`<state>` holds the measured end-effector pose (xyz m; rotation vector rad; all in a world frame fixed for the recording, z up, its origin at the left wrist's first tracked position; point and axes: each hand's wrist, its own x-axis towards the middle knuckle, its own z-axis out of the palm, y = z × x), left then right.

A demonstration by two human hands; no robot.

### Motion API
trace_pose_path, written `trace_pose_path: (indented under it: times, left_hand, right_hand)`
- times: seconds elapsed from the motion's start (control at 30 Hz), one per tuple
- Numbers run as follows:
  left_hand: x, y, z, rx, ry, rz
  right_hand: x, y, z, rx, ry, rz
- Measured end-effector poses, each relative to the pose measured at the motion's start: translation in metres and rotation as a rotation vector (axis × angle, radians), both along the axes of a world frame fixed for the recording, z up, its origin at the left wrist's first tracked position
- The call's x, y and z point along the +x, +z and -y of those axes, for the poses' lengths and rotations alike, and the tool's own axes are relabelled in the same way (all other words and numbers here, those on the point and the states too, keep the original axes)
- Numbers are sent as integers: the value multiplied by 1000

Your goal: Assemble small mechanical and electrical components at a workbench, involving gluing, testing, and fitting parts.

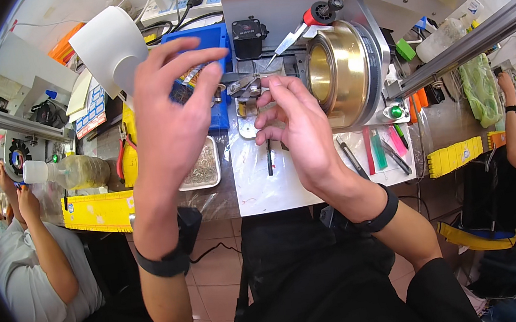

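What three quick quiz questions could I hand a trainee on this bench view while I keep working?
1. True or false: the large brass-coloured cylinder lies farther right in the picture than the right hand.

2. Pick one: what colour is the bin partly hidden by the left hand?
a) red
b) blue
c) green

3. Short answer: which hand is closer to the small metal fixture?

Key:
1. True.
2. b.
3. The right; its fingertips are right beside or on the fixture, though a grip is hard to confirm.
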<state>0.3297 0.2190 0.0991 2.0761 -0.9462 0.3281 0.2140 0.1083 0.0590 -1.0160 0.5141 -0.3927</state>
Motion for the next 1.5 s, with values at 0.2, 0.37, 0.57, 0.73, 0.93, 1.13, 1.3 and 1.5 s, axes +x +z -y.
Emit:
trace_pose_path:
  times: [0.2,0.37,0.57,0.73,0.93,1.13,1.3,1.5]
  left_hand:
    - [35,-4,23,110,-470,-723]
    - [38,-4,26,118,-492,-717]
    - [41,3,23,112,-485,-735]
    - [38,4,24,136,-397,-719]
    - [31,-6,22,62,-434,-581]
    - [8,-3,22,-51,-384,-381]
    - [-23,-8,18,-49,-265,-22]
    - [-30,-24,16,1,-198,242]
  right_hand:
    - [1,1,0,30,25,10]
    - [1,1,2,32,26,-7]
    - [2,3,4,32,34,-39]
    - [-5,-3,-1,-16,12,2]
    - [-13,-2,-9,-81,-5,-17]
    - [-6,1,-12,-105,-63,36]
    - [-3,5,-11,-87,-81,88]
    - [-1,7,-8,51,-74,108]
